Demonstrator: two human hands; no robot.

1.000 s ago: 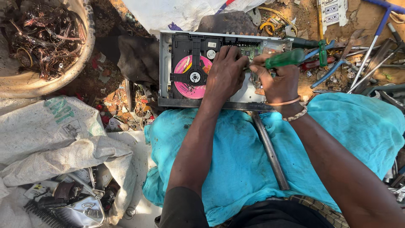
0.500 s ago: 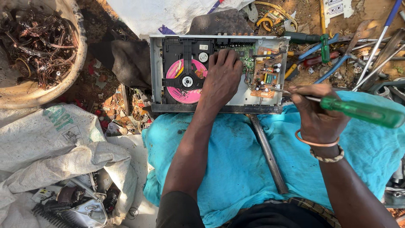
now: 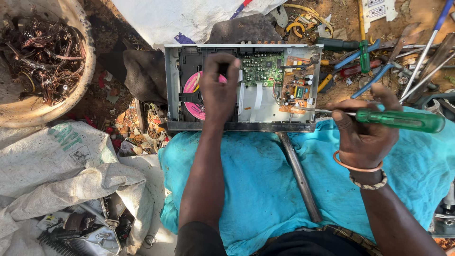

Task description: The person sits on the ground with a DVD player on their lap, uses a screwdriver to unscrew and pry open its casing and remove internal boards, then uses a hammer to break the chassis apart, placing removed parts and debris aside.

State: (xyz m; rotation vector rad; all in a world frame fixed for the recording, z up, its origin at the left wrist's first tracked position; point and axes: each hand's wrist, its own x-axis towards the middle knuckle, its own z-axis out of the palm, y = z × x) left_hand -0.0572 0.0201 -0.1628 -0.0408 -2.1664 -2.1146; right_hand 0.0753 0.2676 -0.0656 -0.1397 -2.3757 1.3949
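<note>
Left hand [image 3: 219, 90] pressing opened disc player [image 3: 244, 87], right hand [image 3: 362, 130] gripping green screwdriver [image 3: 398, 120]

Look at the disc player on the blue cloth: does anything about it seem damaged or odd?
Yes. The disc player has no top cover, so its pink disc and green circuit board lie bare. The left hand presses on it; the right hand holds a green screwdriver.

Open-air scrap and electronics salvage spot on bare dirt ground [image 3: 422, 14]: a basin of tangled copper wire [image 3: 45, 59], worn white sacks [image 3: 57, 175] holding scrap parts, loose hand tools [image 3: 379, 61] strewn on the earth, and an opened disc player [image 3: 246, 85] on a turquoise cloth [image 3: 265, 189].
</note>
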